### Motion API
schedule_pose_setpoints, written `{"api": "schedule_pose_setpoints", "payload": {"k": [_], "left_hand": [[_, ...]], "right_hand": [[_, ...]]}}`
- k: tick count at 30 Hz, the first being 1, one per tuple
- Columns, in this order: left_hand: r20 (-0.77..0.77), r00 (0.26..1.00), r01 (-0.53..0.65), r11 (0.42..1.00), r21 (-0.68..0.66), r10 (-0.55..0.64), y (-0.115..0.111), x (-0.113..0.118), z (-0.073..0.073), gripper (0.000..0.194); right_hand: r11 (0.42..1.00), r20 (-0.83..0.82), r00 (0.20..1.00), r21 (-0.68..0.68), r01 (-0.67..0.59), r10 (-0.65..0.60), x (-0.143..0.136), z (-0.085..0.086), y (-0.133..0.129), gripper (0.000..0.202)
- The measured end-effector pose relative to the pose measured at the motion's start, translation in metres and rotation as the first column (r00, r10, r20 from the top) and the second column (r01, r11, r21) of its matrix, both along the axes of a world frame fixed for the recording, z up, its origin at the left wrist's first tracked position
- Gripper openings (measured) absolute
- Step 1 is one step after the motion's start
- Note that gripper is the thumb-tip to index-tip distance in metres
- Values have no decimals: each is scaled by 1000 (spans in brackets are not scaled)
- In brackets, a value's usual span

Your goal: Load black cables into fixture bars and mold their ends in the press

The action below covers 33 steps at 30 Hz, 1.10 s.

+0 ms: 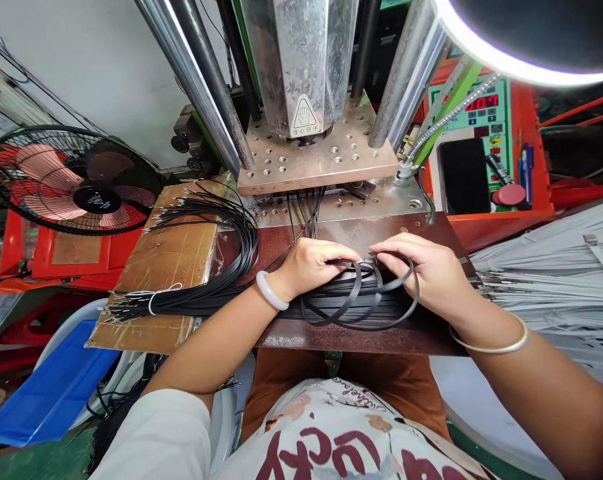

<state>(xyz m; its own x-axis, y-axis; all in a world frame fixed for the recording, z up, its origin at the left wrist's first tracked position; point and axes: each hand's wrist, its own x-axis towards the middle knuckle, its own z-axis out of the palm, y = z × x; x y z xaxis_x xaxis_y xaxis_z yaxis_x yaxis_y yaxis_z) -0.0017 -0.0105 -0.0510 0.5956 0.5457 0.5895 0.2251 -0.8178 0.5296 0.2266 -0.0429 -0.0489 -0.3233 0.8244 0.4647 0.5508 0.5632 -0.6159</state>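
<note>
My left hand [311, 265] and my right hand [424, 270] rest side by side on the rusty steel work plate [361, 337] in front of a vertical press. Both pinch the looped ends of flat black cables [361, 300] where the fingertips meet near the plate's middle. The cable loops curl under my right hand. A long bundle of black cables [201, 293] stretches left from my left wrist across a brown board [166, 260]. Several cable ends run up under the press's copper-coloured platen [321, 160].
A red-bladed fan [71, 180] stands at the left. A red control panel [486, 127] with a digital readout sits at the right behind a lamp head [531, 33]. A heap of grey-white cables [551, 280] lies at the right. A blue tray [56, 387] is lower left.
</note>
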Motion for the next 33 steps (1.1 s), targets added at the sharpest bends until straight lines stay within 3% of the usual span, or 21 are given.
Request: {"api": "schedule_pose_setpoints", "payload": {"k": [3,9,12,17,22,24,27,30,32,33], "left_hand": [[-2,1000,-9,998,-56,9,0,1,1,16],[55,996,-57,988,-146,66,2,3,4,5],[37,997,-62,991,-118,67,2,1,5,7],[-41,999,-4,1000,17,5,0,0,1,19],[-133,990,-46,999,6,47,-1,1,1,18],[-205,974,-80,995,67,93,-3,-8,7,23],[-338,917,-109,949,297,211,-5,-34,22,30],[-484,841,70,837,543,244,-3,-64,37,24],[-550,796,172,778,604,251,3,-77,46,23],[-551,786,161,770,618,278,8,-80,49,23]], "right_hand": [[996,-26,996,-27,87,-87,1,0,0,11],[1000,-30,999,19,-16,17,-1,2,3,14],[1000,-40,999,-1,-17,17,-1,2,2,14],[993,-69,993,-64,95,-99,0,4,-2,5],[998,-16,1000,-63,-12,11,-1,5,0,10],[998,18,999,-52,-35,36,-2,5,1,13],[997,83,994,-4,-74,74,-1,6,2,16],[991,173,978,45,-125,116,0,6,2,20],[984,217,964,60,-167,151,-1,5,1,20],[980,233,958,66,-187,167,-2,4,1,19]]}}
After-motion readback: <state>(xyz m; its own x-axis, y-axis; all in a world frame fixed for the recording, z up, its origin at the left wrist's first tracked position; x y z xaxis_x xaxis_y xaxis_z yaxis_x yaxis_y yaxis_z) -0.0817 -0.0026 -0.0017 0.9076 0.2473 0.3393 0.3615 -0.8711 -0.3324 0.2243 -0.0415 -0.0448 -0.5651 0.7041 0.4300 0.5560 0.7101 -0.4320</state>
